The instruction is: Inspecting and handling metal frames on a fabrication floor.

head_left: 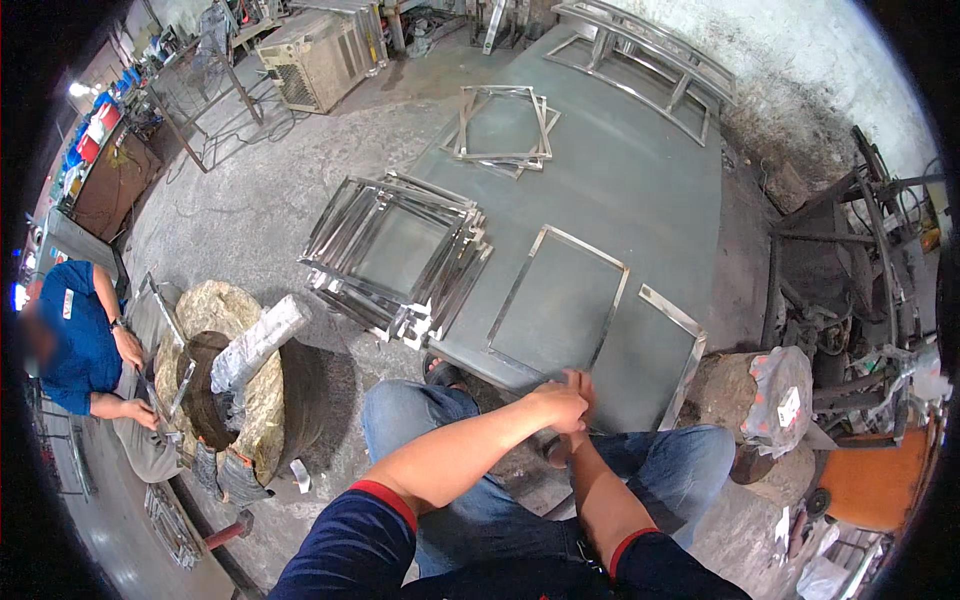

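Our left hand (553, 406) and right hand (583, 390) meet at the near edge of the worktop (655, 200), a smooth, dull grey sheet; fingers curled, hands pressed together. Can't tell if either grip pinches anything. Just past them, a thin rectangular metal frame (509, 295) lies flat on the sheet, flat-faced sides, square corners; its long axis runs away from us, far end leaning right. To its right, a second frame (675, 311) lies flat, strip-like sides, near part cut off by our knee. Farther left, we've got a loose stack of shiny frames (330, 235), skewed on one another, at the worktop's left edge. Beyond, overlapping slim frames (500, 157) lie twisted out of line. Far end: a tubular metal rack (640, 94), bright, barred.
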`<state>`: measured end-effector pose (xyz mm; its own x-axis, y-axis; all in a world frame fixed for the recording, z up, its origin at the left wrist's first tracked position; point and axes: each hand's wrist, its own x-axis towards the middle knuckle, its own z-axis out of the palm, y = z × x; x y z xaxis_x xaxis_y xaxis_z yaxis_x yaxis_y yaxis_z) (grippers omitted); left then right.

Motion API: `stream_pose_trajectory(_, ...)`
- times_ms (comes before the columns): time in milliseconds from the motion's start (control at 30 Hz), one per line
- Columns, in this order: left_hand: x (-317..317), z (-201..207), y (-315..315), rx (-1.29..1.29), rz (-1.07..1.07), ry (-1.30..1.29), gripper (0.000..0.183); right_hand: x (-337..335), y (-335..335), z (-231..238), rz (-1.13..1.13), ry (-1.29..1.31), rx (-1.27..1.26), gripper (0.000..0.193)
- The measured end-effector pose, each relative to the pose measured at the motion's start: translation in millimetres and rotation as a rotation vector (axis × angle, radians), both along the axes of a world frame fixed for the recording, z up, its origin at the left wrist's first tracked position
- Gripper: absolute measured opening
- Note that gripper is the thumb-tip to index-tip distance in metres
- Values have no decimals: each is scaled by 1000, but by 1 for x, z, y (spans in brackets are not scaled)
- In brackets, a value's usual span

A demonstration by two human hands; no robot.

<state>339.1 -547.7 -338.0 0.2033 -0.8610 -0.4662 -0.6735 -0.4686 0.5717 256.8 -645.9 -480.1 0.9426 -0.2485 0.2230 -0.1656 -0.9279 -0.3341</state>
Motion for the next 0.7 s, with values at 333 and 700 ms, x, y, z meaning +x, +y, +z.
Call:
stream_pose_trajectory(333, 0, -8, 11, 24, 34, -109, 46, -3, 11, -12, 73, 77, -81, 29)
stream_pose_trajectory(700, 13, 0, 35, -90, 14, 11, 41, 19, -1, -10, 201, 40, 82, 24)
